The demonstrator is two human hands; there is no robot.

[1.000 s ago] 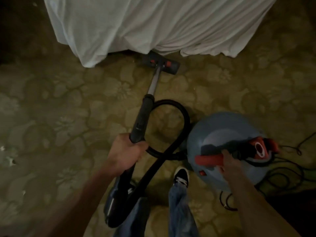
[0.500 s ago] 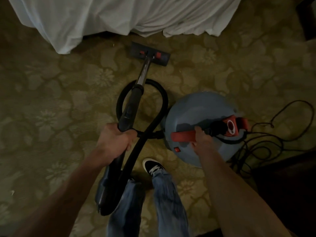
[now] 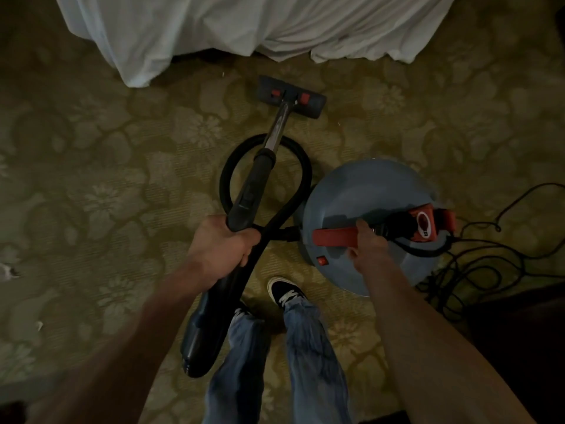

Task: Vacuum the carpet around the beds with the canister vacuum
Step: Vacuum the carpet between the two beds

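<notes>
A round blue canister vacuum [image 3: 360, 194] stands on the olive flowered carpet [image 3: 122, 185] to the right. My right hand [image 3: 365, 243] grips its red carry handle [image 3: 333, 235]. My left hand [image 3: 221, 246] is closed around the black wand [image 3: 252, 186], whose metal tube runs up to the floor head [image 3: 290, 96]. The floor head lies flat on the carpet just short of the white bed sheet [image 3: 244, 22]. The black hose [image 3: 226, 175] loops on the floor between wand and canister.
A tangle of black power cord [image 3: 477, 258] lies on the carpet right of the canister. Dark furniture [image 3: 519, 338] fills the lower right corner. My feet in dark sneakers [image 3: 286, 290] and jeans stand between wand and canister. Small white scraps [image 3: 9, 270] lie at far left.
The floor head has drawn back from under the sheet's edge onto bare carpet. The canister has shifted along with my right hand on its handle, and the hose loop has closed into a ring.
</notes>
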